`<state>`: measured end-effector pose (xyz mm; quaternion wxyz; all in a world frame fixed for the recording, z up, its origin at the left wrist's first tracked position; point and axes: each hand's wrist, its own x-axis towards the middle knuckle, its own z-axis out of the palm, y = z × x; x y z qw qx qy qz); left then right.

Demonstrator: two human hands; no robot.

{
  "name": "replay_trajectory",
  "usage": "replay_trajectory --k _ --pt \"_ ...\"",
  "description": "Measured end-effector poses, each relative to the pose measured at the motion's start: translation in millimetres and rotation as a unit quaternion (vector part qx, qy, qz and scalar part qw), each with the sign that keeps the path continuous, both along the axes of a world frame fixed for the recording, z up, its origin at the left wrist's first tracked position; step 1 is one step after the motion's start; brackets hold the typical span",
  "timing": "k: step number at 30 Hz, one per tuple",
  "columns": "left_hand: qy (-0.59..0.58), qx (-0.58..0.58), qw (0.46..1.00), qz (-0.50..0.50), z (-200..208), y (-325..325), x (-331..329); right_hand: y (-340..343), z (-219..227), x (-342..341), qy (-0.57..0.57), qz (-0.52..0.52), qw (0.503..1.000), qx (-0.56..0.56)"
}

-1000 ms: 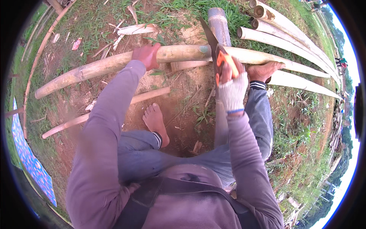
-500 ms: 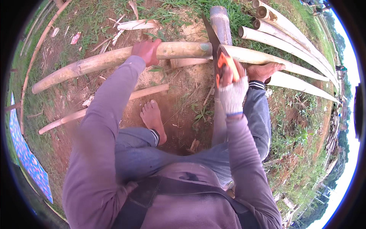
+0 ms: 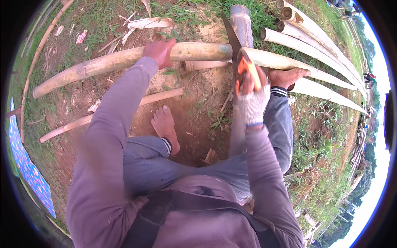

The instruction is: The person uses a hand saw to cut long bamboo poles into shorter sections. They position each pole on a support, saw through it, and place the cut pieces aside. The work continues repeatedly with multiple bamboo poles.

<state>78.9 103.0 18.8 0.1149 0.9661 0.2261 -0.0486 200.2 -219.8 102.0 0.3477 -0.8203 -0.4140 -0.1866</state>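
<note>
A long pale bamboo pole (image 3: 198,52) lies crosswise in front of me, over another bamboo pole (image 3: 241,25) that runs away from me. My left hand (image 3: 159,53), bare, is closed around the crosswise pole left of its middle. In a light knitted glove with the fingertips showing, my right hand (image 3: 253,93) grips the orange and black handle of a hand saw (image 3: 232,36). The saw's blade stands across the pole, just right of a joint. My right foot (image 3: 287,76) presses on the pole right of the blade.
Several bamboo poles (image 3: 308,43) lie at the far right. A thinner bamboo length (image 3: 161,96) rests on the soil beyond my bare left foot (image 3: 165,125). Dry husk pieces (image 3: 151,22) and sawdust are scattered ahead. A blue patterned sheet (image 3: 31,169) is at the left edge.
The saw and my right hand have shifted very slightly. My left hand stays on the pole and my foot keeps its place. The whole view has moved a little.
</note>
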Motion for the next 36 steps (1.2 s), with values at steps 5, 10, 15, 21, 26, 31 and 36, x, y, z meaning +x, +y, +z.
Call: replay_trajectory --k 5,10,15,21,26,31,36 --pt "-0.019 -0.007 1.0 0.023 1.2 9.1 -24.3 -11.0 28.0 -35.1 0.327 0.045 0.942 0.062" --pt "0.032 -0.02 0.999 0.025 4.0 2.6 -10.0 -174.7 -3.9 -139.2 0.375 0.019 0.922 0.095" --pt "-0.004 -0.005 1.0 0.009 0.3 -1.4 0.1 -4.0 1.6 -8.6 0.202 -0.018 0.978 0.042" --pt "-0.01 -0.022 0.999 0.025 1.2 9.9 -22.3 -66.1 11.8 -70.0 0.3 0.03 0.948 0.106" --pt "0.002 0.009 1.0 0.014 -2.0 4.5 -19.6 -167.2 -26.3 -124.7 0.341 0.002 0.936 0.084" --pt "-0.012 0.017 1.0 0.016 -7.6 4.4 -8.6 25.8 4.7 6.5 0.201 -0.003 0.978 0.048" --pt "0.023 -0.013 0.999 0.035 3.2 10.5 -17.1 -62.2 13.9 -73.2 0.308 0.033 0.944 0.115"
